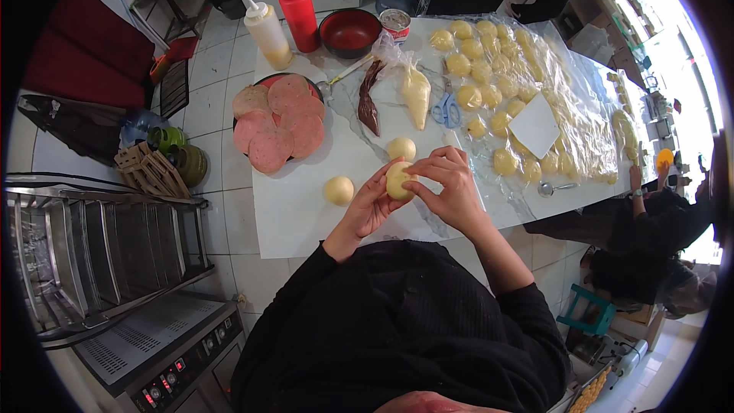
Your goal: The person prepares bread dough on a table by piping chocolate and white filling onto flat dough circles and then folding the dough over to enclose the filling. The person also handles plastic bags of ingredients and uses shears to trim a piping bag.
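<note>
Between my two hands, above the near edge of the table, is a pale yellow dough ball (398, 181). My left hand (370, 203) cups it from the left, fingers behind it. The fingertips of my right hand (451, 187) pinch its right side. A second dough ball (339, 190) rests on the table left of my left hand, and a third dough ball (401, 148) lies just beyond my fingers. Farther off are a piping bag of pale cream (417, 95), a bag of dark brown filling (371, 99) and blue-handled scissors (446, 112).
Pink meat slices (284, 124) overlap on a dark round plate at the left. Behind stand a white squeeze bottle (269, 35), a red squeeze bottle (299, 17), a bowl (349, 33) and a can (395, 24). Plastic-covered dough balls (566, 107) fill the right side, where other people (650, 218) work.
</note>
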{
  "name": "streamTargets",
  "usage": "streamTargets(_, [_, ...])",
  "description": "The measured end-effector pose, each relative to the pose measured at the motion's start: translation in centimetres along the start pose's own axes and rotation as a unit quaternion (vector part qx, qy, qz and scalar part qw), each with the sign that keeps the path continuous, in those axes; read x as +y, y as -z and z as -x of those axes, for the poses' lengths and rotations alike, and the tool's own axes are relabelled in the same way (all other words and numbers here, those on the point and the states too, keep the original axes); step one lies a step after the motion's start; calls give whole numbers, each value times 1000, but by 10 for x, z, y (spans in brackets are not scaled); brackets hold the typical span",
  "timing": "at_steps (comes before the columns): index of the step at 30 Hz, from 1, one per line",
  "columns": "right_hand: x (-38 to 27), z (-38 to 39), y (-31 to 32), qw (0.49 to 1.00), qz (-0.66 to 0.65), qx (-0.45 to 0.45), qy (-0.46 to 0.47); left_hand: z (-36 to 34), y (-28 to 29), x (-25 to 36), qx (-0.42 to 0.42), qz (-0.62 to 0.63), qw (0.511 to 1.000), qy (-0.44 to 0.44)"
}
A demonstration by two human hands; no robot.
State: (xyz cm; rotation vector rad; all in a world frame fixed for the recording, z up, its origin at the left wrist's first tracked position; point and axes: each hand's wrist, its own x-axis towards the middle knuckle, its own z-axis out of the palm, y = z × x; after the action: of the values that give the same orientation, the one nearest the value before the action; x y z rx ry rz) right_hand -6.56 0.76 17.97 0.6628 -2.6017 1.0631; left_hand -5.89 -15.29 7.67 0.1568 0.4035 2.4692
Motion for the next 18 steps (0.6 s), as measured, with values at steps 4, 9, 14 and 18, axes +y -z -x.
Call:
streamTargets(4, [10,4,-2,999,33,-18,6,-1,-2,-3,15,-17,1000,5])
streamTargets(9, [-8,-5,-3,991,26,97,-90,1,3,-4,29,-17,999,-34])
streamTargets(14, [6,4,-1,991,-50,-24,-119,2,2,-5,33,-56,997,-29])
streamTargets(18, [4,6,-4,992,-77,18,-99,1,1,-4,19,-52,998,-30])
